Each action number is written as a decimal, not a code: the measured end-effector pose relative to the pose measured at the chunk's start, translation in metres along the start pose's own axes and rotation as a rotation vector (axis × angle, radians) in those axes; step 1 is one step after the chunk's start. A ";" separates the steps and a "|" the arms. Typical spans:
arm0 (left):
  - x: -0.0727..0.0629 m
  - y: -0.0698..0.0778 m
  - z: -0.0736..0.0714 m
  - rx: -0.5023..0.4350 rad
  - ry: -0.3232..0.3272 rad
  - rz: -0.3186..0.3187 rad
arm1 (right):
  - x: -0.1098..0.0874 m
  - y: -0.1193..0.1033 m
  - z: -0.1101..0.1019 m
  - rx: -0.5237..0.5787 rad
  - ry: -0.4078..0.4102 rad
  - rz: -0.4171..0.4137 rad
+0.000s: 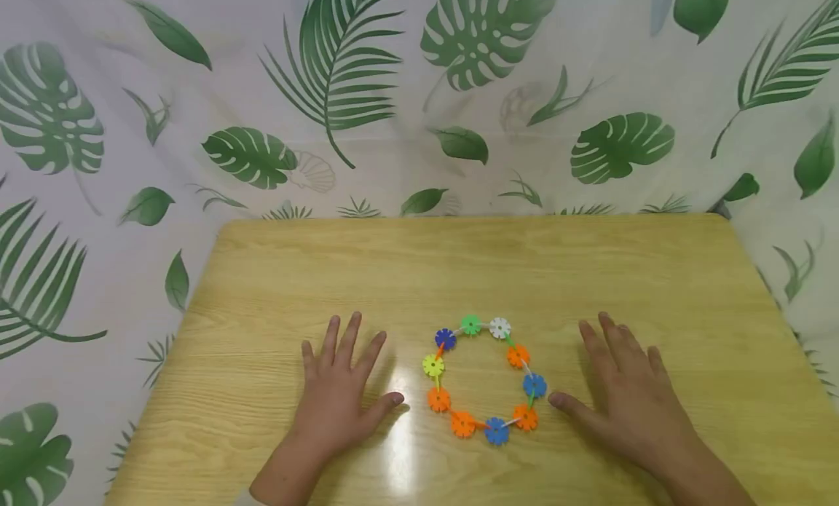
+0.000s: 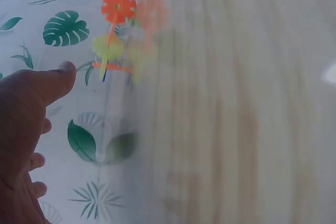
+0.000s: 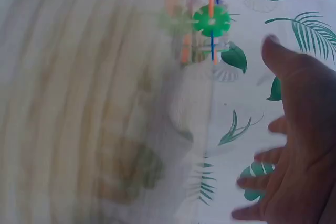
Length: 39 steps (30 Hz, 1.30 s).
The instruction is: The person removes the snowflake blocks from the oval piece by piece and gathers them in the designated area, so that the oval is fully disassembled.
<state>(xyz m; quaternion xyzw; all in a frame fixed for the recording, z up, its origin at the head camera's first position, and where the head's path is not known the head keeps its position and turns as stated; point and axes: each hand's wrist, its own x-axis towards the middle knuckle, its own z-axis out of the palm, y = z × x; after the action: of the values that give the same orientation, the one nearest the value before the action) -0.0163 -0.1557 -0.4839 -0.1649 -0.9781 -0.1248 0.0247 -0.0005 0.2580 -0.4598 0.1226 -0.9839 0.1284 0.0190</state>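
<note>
Clearly apart, both hands [image 1: 337, 400] [image 1: 629, 408] flank the ring of coloured discs [image 1: 462, 424], fingers outspread, thumbs inward.

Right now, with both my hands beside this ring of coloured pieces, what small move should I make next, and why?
I would probably ease the right hand away from the ring: it looks closed all round, and the right thumb is very close to a blue piece and may nudge it. The left hand is farther off, and neither hand holds anything.
</note>
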 end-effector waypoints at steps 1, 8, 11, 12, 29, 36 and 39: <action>-0.001 0.002 0.001 -0.052 0.021 0.035 | 0.000 -0.003 0.000 0.045 0.009 -0.035; -0.002 0.020 0.011 -0.485 0.188 0.188 | 0.002 -0.027 0.013 0.177 0.142 -0.338; -0.001 0.030 0.015 -0.559 0.203 0.236 | 0.002 -0.037 0.020 0.191 0.131 -0.426; -0.001 0.033 0.016 -0.563 0.205 0.255 | 0.002 -0.040 0.022 0.187 0.120 -0.448; 0.007 0.074 0.031 -0.463 0.158 0.447 | 0.006 -0.064 0.037 0.095 -0.016 -0.545; 0.009 0.086 0.030 -0.401 0.059 0.403 | 0.004 -0.064 0.037 0.101 -0.048 -0.527; 0.010 0.088 0.031 -0.367 0.053 0.400 | 0.003 -0.065 0.037 0.114 -0.038 -0.534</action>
<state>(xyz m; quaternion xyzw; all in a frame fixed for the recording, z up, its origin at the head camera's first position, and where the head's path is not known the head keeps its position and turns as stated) 0.0031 -0.0640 -0.4918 -0.3534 -0.8860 -0.2969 0.0441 0.0119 0.1870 -0.4797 0.3811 -0.9080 0.1718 0.0268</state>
